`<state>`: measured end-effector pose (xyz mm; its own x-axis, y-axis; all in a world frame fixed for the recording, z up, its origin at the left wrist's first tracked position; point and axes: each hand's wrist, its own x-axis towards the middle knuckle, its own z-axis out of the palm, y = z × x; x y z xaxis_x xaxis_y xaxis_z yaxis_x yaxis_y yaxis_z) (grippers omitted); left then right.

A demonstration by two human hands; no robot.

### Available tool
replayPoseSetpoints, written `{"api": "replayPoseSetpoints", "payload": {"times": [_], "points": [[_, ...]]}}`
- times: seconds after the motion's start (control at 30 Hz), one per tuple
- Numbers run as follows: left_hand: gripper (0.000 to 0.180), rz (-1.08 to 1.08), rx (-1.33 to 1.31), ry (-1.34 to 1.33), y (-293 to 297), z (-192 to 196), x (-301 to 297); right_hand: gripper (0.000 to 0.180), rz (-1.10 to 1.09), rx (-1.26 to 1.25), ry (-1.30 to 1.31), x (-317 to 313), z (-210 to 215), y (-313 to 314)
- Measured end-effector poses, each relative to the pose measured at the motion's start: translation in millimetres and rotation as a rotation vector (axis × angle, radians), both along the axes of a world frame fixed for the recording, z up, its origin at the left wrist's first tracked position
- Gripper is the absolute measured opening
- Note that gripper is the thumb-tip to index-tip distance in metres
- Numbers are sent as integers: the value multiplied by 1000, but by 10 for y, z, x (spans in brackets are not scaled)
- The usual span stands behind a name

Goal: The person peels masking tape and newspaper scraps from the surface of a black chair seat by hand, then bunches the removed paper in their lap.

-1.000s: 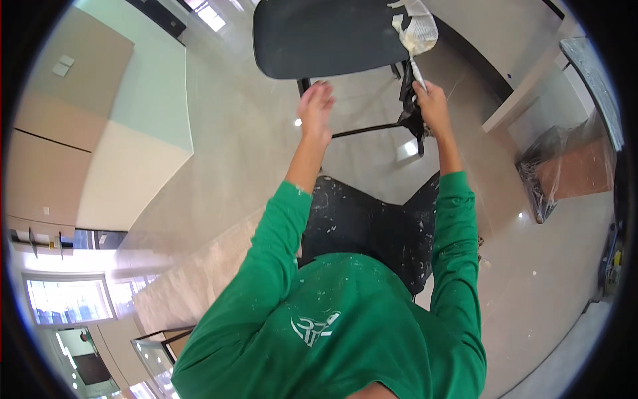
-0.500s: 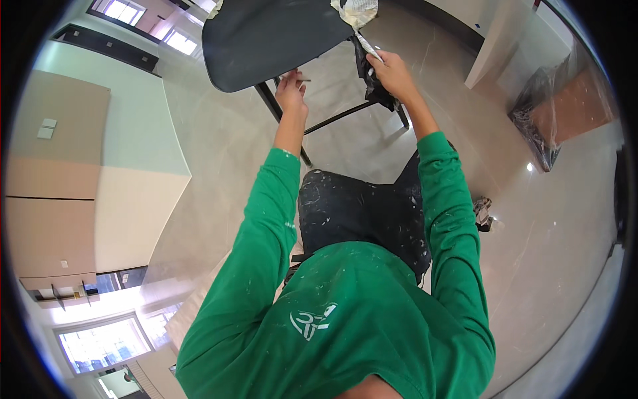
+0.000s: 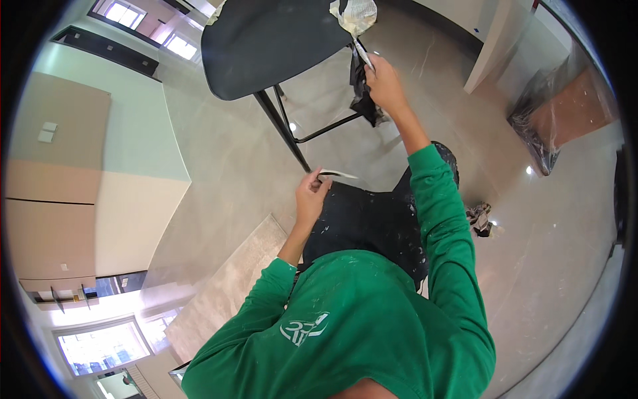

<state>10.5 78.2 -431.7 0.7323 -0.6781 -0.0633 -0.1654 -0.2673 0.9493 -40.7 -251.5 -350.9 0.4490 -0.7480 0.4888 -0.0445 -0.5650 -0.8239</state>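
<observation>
At the top stands a chair with a black seat panel (image 3: 266,46) and thin black metal legs (image 3: 282,130). Crumpled whitish wrapping (image 3: 357,16) clings to its right corner, and a twisted pale strip (image 3: 361,52) runs down from it. My right hand (image 3: 385,83) is closed around the lower end of that strip. Loose black plastic (image 3: 362,100) hangs beside this hand. My left hand (image 3: 311,199) is near my knees, below the chair leg's foot. Its fingers pinch a thin, pale, curved strip (image 3: 339,174) whose material I cannot make out.
Glossy stone-like floor (image 3: 219,166) surrounds the chair. On the right, a plastic-wrapped brown board (image 3: 575,110) leans near a wall edge. A crumpled bundle (image 3: 480,219) lies by my right knee. A pale mat or panel (image 3: 232,272) lies at lower left.
My left hand has drawn back from under the seat toward my knees, with the pale strip in its fingers. My right hand has shifted slightly left and down, still gripping the twisted strip.
</observation>
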Motion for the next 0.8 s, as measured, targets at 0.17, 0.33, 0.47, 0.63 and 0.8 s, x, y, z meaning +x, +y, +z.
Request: {"api": "replayPoseSetpoints", "payload": {"times": [0.17, 0.33, 0.47, 0.63, 0.8], "points": [[67, -62, -162, -625, -743, 962, 143, 30, -10, -61, 27, -73, 90, -20], [53, -140, -274, -731, -1439, 1860, 717, 25, -154, -176, 151, -85, 130, -125], [27, -241, -320, -513, -1656, 1829, 811, 19, -159, -146, 269, -210, 502, -381], [24, -296, -229, -224, -1797, 1005, 625, 39, 1, 175, 271, -170, 444, -454], [42, -109, -307, 208, -2020, 960, 243, 54, 239, 496, 71, -396, 330, 69]]}}
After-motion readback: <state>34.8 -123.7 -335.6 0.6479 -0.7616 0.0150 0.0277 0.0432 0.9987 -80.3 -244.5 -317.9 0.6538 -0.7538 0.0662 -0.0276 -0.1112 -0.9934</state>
